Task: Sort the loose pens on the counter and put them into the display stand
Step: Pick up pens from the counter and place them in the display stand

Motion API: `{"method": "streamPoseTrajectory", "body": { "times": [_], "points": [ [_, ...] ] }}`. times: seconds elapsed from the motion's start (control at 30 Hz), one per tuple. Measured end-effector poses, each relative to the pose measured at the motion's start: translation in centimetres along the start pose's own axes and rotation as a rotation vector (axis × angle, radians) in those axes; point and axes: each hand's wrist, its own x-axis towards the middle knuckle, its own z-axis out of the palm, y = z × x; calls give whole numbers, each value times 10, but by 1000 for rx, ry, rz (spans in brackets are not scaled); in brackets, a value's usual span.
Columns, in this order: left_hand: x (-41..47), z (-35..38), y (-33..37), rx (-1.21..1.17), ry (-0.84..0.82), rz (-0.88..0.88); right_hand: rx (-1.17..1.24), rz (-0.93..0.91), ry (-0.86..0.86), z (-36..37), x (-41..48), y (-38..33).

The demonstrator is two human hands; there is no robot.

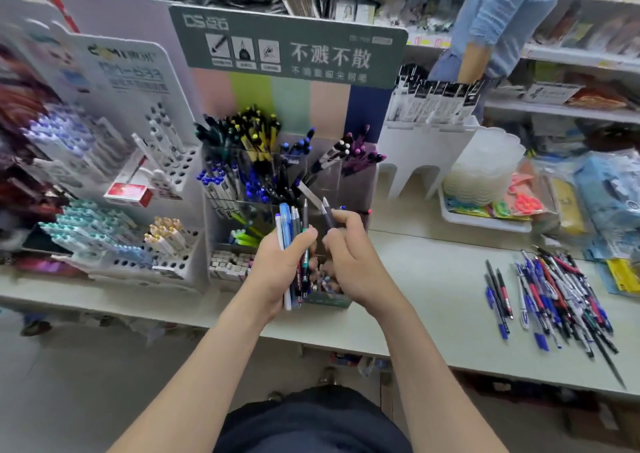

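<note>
Grey-barrelled pen [327, 214] logged in the right hand [351, 255]: thumb and curled fingers pinch its lower part, its free end pointing up and away. I cannot tell whether a second pen lies behind it. Left hand [277, 265] is wrapped round a mixed bundle of blue, white, black and red pens [292, 241], held roughly upright, the ends fanning out above the thumb. Both hands sit close together, directly in front of the clear-walled display stand with the dark green header card [287, 47]. I cannot tell whether they touch. Its rear compartments hold upright pens: yellow-topped black ones to the left, blue-topped ones below them, black-and-purple ones to the right. On the pale grey-green counter [433, 279], well apart to the right of the stand, lies the heap of loose blue, red and black pens [564, 296]. A few separate pens [498, 293] lie just left of the heap. View is motion-blurred at the left edge.
</note>
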Motion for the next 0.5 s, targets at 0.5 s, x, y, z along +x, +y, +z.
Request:
{"method": "streamPoseTrajectory", "body": {
  "times": [0.5],
  "points": [
    [37, 9, 36, 186, 161, 135, -1345, -301, 224, -40, 125, -119]
  ]
}}
